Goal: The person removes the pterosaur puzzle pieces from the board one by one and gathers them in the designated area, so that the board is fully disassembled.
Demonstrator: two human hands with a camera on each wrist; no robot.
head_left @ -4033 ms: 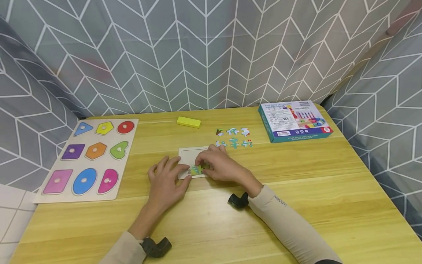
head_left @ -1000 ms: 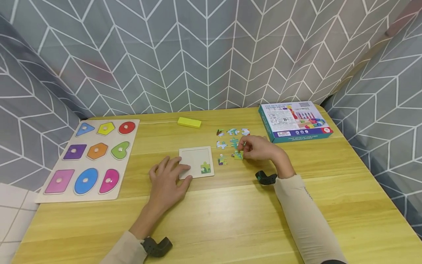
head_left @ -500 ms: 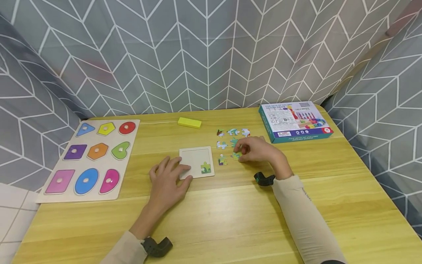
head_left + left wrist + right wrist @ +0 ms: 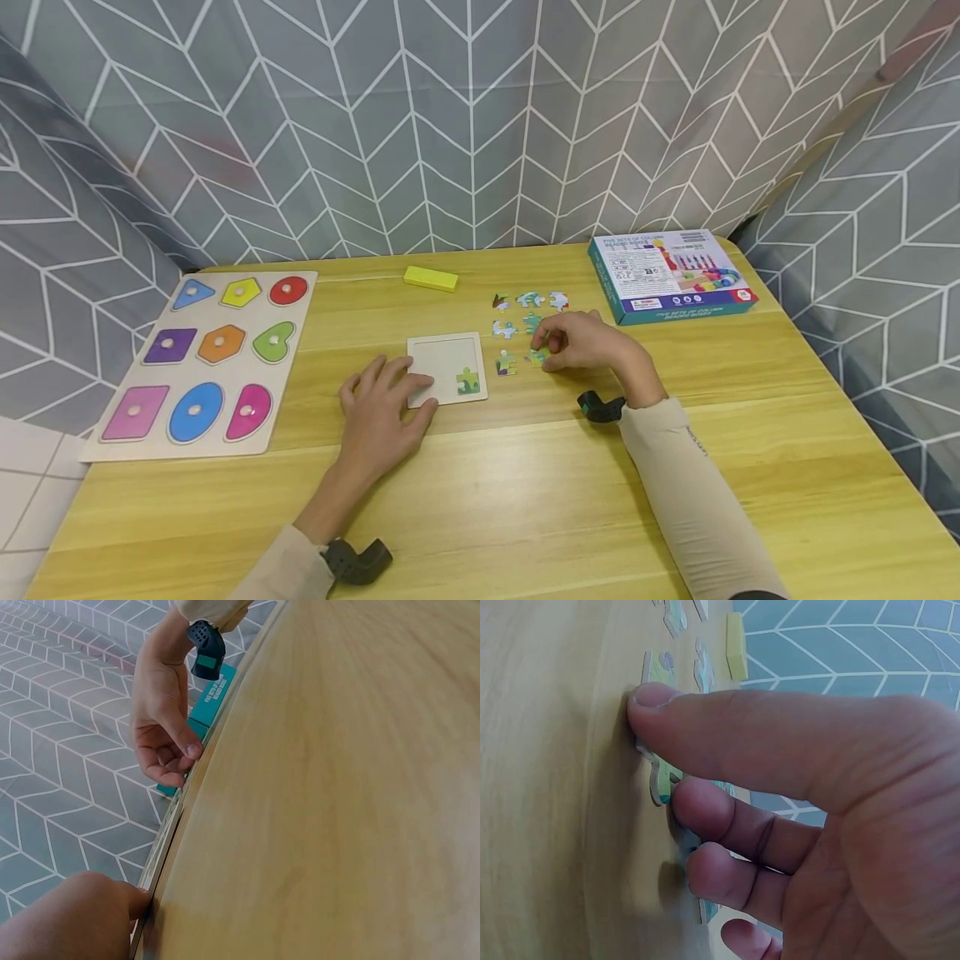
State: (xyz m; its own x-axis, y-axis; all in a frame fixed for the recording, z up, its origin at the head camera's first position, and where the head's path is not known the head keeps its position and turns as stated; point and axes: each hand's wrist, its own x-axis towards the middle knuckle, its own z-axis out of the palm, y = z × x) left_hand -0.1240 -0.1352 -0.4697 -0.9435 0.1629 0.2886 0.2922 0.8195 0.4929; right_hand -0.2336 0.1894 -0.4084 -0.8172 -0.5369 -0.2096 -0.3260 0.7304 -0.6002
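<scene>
My left hand (image 4: 382, 412) rests with spread fingers at the left edge of a small square wooden puzzle tray (image 4: 447, 336), index finger over its inside. One green jigsaw piece (image 4: 468, 382) lies in the tray's lower right corner. To the right, the thumb and index finger of my right hand (image 4: 588, 340) pinch another green jigsaw piece (image 4: 658, 780), low over the table. Beside it lies a green and purple piece (image 4: 506, 363). Beyond are more jigsaw pieces in rows, such as a white and blue one (image 4: 504, 330); my right fingers partly cover some of them.
On the left lies a wooden shape board (image 4: 281, 392) with coloured knobbed shapes. A yellow block (image 4: 431, 279) sits near the back edge, and a teal and white box (image 4: 671, 275) stands at the back right. A grey patterned curtain (image 4: 472, 125) hangs behind the table.
My right hand has left the tray, where a green piece now lies, and gone right to the loose pieces. Over the last second it turned the pinched piece slightly. My left hand stays put.
</scene>
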